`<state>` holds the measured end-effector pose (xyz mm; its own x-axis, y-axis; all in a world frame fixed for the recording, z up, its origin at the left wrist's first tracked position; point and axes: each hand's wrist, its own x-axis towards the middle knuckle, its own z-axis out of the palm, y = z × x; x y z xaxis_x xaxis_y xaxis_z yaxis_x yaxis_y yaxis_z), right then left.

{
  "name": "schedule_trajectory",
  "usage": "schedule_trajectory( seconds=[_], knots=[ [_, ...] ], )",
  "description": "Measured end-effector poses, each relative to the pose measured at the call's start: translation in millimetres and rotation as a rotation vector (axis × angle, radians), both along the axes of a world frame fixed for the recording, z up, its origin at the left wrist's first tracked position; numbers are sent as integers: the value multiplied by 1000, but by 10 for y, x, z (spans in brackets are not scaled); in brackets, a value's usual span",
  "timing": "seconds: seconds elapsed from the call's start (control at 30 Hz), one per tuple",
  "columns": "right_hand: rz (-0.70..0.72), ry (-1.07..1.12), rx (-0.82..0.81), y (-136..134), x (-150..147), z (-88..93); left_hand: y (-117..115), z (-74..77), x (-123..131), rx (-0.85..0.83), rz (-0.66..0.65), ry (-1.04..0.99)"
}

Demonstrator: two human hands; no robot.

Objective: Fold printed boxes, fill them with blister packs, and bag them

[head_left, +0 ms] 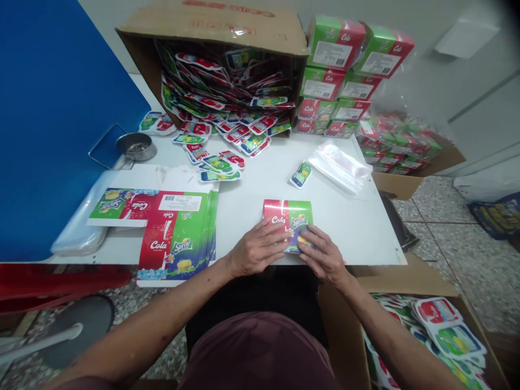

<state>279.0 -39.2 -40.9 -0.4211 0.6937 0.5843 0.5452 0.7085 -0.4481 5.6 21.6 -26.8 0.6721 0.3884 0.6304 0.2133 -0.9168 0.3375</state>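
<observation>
A red and green Cola and Sprite printed carton [288, 210] lies at the table's front edge between my hands. My left hand [260, 246] holds its left side, with the fingers together across the Cola print. On the other side, my right hand [323, 252] grips the carton, its fingers over the Sprite print and the thumb underneath hidden. Left of them is a stack of flat printed carton blanks [179, 233], partly overhanging the edge. A single small Sprite pouch [300, 174] lies beyond the carton, beside clear plastic bags [341, 167].
A tipped cardboard box [211, 24] spills many pouches onto the white table [252, 189]. Finished-looking cartons [329, 54] are stacked at the back right. A metal cup [136, 146] stands left. An open box of pouches [442, 325] sits at lower right.
</observation>
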Motion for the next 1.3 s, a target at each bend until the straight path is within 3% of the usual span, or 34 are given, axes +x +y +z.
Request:
schedule_trajectory(
  seconds=[0.17, 0.3, 0.4, 0.5, 0.6, 0.67, 0.73, 0.83, 0.97, 1.07, 1.17, 1.3],
  knots=[
    [-169, 133, -84, -67, -87, -5, -20, 29, 16, -47, 23, -67],
    [-332, 305, -137, 44, -261, 273, 112, 261, 59, -204, 52, -150],
    [-451, 430, -211, 449, -333, 599, 478, 568, 106, -504, 88, -187],
    [-493, 532, -388, 1057, -312, 797, 1020, 771, 190, -941, 170, -128],
    [-438, 681, -693, 1583, -269, 808, 1496, 778, 288, -1198, 257, -315],
    [-425, 785, -831, 1763, -277, 758, 1655, 732, 328, -1355, 243, -400],
    [-435, 889, -842, 1780, -336, 696, 1655, 699, 331, -1434, 234, -443],
    [-438, 1000, -761, 1588, -516, 601, 1445, 697, 248, -1419, 281, -462],
    [-356, 891, -717, 1363, -664, 480, 1177, 716, 50, -1436, 326, -460],
    [-353, 628, -672, 1465, -325, 459, 1130, 723, -21, -1454, 335, -456],
    [-670, 306, -334, 1754, 406, 522, 1140, 731, -17, -1459, 324, -447],
    [-778, 197, -267, 2084, 1276, 522, 1137, 733, -7, -1455, 345, -450]
  ],
)
